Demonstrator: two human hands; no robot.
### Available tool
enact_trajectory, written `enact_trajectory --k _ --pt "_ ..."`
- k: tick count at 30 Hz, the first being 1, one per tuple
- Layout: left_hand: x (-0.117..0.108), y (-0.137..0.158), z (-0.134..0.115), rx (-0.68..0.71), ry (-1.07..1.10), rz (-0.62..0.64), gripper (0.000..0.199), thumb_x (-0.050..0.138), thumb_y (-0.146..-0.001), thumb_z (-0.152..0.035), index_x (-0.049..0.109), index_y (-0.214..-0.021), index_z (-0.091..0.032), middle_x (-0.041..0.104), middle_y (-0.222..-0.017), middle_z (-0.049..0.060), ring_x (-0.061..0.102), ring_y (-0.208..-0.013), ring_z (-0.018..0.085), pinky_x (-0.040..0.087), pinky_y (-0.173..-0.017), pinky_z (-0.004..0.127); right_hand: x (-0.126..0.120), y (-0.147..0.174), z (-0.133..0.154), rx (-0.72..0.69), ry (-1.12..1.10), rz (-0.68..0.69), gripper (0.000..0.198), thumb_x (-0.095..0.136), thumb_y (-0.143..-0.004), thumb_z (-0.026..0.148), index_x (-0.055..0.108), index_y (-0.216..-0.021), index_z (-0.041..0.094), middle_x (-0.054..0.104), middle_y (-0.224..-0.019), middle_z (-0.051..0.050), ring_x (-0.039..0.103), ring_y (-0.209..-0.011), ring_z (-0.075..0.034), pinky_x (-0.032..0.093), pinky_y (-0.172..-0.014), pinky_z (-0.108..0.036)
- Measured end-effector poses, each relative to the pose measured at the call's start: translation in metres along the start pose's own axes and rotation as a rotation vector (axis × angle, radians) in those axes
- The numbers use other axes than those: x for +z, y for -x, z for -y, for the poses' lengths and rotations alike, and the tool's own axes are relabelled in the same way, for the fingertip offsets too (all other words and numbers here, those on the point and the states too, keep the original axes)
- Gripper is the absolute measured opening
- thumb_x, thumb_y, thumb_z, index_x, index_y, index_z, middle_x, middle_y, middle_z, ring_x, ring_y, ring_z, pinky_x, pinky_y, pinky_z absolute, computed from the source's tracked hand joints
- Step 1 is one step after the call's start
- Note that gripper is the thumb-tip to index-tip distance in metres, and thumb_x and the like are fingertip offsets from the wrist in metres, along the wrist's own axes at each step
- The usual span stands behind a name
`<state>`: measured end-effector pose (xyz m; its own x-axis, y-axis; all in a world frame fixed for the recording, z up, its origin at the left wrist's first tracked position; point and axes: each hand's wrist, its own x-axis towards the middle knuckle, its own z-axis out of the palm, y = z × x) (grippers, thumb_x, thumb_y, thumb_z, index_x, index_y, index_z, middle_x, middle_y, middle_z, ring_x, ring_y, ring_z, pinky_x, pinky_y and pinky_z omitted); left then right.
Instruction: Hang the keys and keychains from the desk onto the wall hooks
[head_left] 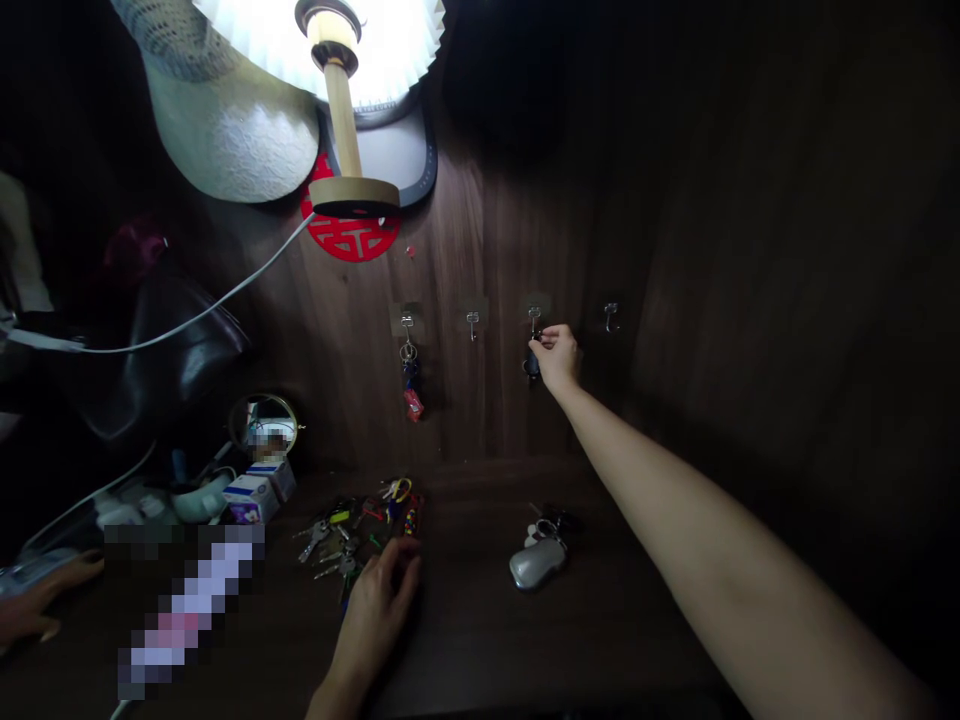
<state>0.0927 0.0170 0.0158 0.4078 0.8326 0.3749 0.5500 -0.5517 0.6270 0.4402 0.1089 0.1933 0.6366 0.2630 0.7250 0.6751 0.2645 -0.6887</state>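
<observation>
My right hand (559, 357) is raised to the wooden back panel, its thumb and fingers pinching a dark key fob (532, 360) just below a metal hook (534, 313). Whether the fob's ring sits on that hook is hard to tell. Down on the desk, my left hand (379, 600) rests with loosely bent fingers, thumb apart, beside a pile of keys (341, 545). A beaded multicoloured strap (410, 518) lies just beyond its fingertips. On the leftmost hook hangs a key bunch (409, 370) with a red tag. A silver key case (538, 563) lies on the desk with a ring of keys.
Two more hooks, one (472, 322) in the middle and one (612, 317) at right, hold nothing. A lit lamp (352, 195) hangs in front of hats and a red paper-cut. A round mirror (264, 425) and small boxes (259, 490) stand left. Another person's hand (52, 600) is at far left.
</observation>
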Motion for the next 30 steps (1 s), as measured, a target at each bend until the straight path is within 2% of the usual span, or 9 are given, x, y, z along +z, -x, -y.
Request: enact_trajectory --k 7,14,17,22,30 --pt "-0.001 0.000 0.000 -0.010 -0.011 0.002 0.024 0.041 -0.086 -0.037 0.057 -0.097 -0.024 0.067 -0.081 0.002 0.064 -0.078 0.018 0.047 -0.072 0.029 -0.004 0.011 -0.006 0.020 0.059 0.009 0.020 0.064 -0.064 0.029 0.055 -0.079 0.020 0.062 -0.073 -0.002 0.058 -0.072 -0.019 0.044 -0.073 -0.033" --pt "-0.001 0.000 -0.003 0.022 -0.028 -0.008 0.022 0.040 -0.086 -0.035 0.057 -0.094 -0.023 0.068 -0.081 0.002 0.064 -0.077 0.018 0.046 -0.072 0.029 -0.015 0.035 -0.018 0.021 -0.027 0.041 0.038 0.066 -0.060 0.029 0.053 -0.093 0.017 0.062 -0.090 -0.008 0.056 -0.074 -0.018 0.046 -0.071 -0.032" --pt "-0.002 0.001 -0.003 0.024 -0.050 -0.004 0.022 0.040 -0.086 -0.035 0.057 -0.094 -0.023 0.068 -0.079 0.001 0.064 -0.076 0.018 0.046 -0.071 0.028 -0.023 0.052 -0.029 0.031 -0.063 0.083 0.032 0.061 -0.065 0.029 0.053 -0.093 0.017 0.062 -0.087 -0.008 0.056 -0.073 -0.017 0.047 -0.073 -0.033" --pt "0.000 0.002 -0.002 0.043 -0.111 -0.006 0.022 0.040 -0.086 -0.033 0.058 -0.094 -0.023 0.069 -0.081 0.002 0.065 -0.078 0.018 0.046 -0.071 0.027 -0.041 0.084 -0.048 0.046 -0.060 0.180 0.017 0.049 -0.072 0.028 0.057 -0.083 0.017 0.064 -0.082 -0.009 0.059 -0.078 -0.020 0.046 -0.077 -0.037" --pt "0.000 0.004 -0.002 0.094 -0.178 -0.005 0.022 0.039 -0.087 -0.033 0.058 -0.092 -0.024 0.069 -0.080 0.000 0.064 -0.077 0.018 0.046 -0.070 0.028 -0.078 0.131 -0.073 0.096 -0.019 0.337 0.019 0.047 -0.072 0.031 0.061 -0.075 0.019 0.068 -0.081 -0.007 0.062 -0.081 -0.021 0.046 -0.078 -0.037"
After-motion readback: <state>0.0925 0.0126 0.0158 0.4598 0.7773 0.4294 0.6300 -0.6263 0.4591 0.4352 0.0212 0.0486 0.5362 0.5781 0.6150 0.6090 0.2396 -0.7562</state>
